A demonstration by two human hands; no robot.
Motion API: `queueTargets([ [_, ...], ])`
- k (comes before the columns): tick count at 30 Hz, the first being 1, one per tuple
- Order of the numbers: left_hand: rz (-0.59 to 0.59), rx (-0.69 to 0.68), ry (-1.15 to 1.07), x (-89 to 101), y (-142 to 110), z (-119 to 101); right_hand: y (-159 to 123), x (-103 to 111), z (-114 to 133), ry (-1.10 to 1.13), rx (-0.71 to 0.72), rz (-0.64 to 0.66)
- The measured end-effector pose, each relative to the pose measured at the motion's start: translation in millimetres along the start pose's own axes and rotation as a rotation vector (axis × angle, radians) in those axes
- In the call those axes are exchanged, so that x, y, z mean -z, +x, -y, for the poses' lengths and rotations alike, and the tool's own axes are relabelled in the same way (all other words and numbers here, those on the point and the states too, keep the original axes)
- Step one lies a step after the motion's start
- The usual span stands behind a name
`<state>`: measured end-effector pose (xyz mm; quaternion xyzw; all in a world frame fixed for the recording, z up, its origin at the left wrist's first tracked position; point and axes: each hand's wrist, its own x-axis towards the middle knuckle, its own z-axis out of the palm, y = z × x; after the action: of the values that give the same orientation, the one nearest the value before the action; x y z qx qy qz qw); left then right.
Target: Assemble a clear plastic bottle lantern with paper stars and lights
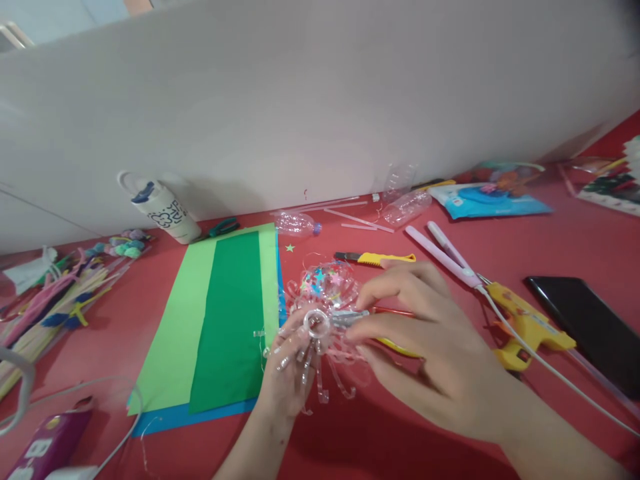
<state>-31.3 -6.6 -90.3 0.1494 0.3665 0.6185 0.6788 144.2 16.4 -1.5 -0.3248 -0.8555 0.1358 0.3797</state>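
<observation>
Plastic piece [317, 325], clear and curly, pinched in the left hand [289, 363]; right hand [430, 340] arched close by pliers [346, 319]; whether it grips them, can't tell!

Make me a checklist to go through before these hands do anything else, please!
1. Left hand holding the clear plastic piece: ok, its fingers are around it, by the ring.
2. Pliers gripped firmly: cannot tell, the right hand hides part of them.
3. Yellow cutter's blade tucked in: cannot tell, too small to see.
4. White cord clear of the yellow glue gun: not ok, it runs across it.
5. Glue gun cool: cannot tell, heat doesn't show.
6. Black phone away from both hands: ok, it lies off to the right.
</observation>
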Motion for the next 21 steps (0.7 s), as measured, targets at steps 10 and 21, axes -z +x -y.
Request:
queueTargets([
  [10,0.029,0.014,0.058,2.0,2.7,4.6,2.5,-4.5,-5.2,0.038,0.021,-0.094],
  [21,0.034,-0.017,0.080,-7.3,-0.1,0.6,-0.2,-24.9,-3.9,-0.027,-0.121,-0.031],
])
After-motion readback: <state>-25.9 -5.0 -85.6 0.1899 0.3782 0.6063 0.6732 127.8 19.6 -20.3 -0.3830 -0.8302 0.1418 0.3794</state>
